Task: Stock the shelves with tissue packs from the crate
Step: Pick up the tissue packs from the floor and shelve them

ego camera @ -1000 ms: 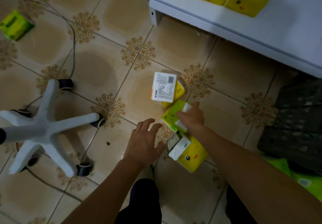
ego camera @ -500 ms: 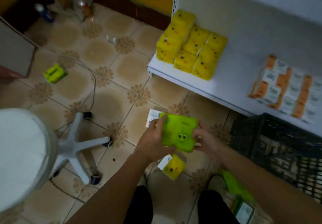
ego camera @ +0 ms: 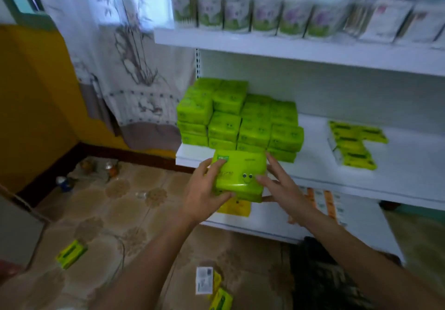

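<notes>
just off the front lip of the middle shelf (ego camera: 337,182), low in front of the green stack (ego camera: 240,119): one green tissue pack (ego camera: 238,177), held clear of the floor between both hands. clamped at its left end by the left hand (ego camera: 202,196), fingers curled over the top, thumb tucked under the near edge. braced at its right end by the right hand (ego camera: 281,189), fingers spread apart over top and side, thumb beneath. looks light and soft, film-wrapped, likely slick and easy to dent. best taken by the two short ends, as now, with a gentle squeeze rather than a hard pinch. lies flat, broad printed face up, cartoon eyes toward the near edge. runs long left to right, roughly parallel to the shelf lip. likely needs only a short push forward onto bare shelf, or a lift onto the stack.
</notes>
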